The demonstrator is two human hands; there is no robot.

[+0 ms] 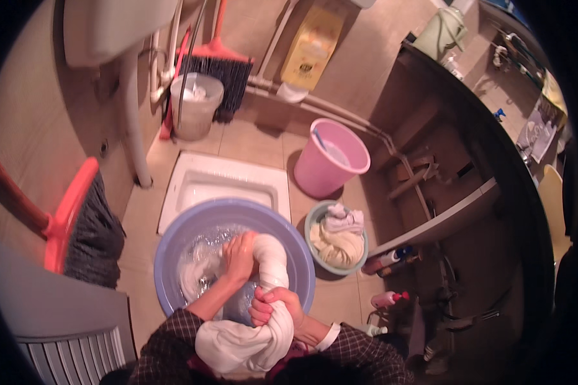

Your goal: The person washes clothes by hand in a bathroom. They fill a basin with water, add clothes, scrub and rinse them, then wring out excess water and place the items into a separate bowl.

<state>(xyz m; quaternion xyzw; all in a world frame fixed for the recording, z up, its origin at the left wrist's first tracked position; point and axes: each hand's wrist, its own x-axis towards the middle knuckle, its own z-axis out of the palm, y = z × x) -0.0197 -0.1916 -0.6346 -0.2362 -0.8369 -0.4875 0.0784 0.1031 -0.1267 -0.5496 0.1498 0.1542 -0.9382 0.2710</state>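
Note:
A long twisted white cloth [272, 260] runs over the blue-purple plastic basin [167, 255]. My right hand [277, 308] grips it around its middle, and its loose, bunched end hangs nearest my body. Farther up, my left hand [240, 257] is closed around the cloth's upper end, its fingers partly hidden. Water with some bubbles lies in the basin, and a pale cloth [195, 276] is partly under the water at the left. Both sleeves are dark and checked.
A squat toilet pan [226, 166] lies behind the basin. To the right stand a pink bucket [322, 168] and a green-grey bowl [310, 240] of wrung cloths [339, 240]. Brooms [72, 211] lean at the left, near a white bin [197, 115]. Bottles [385, 299] stand at the right.

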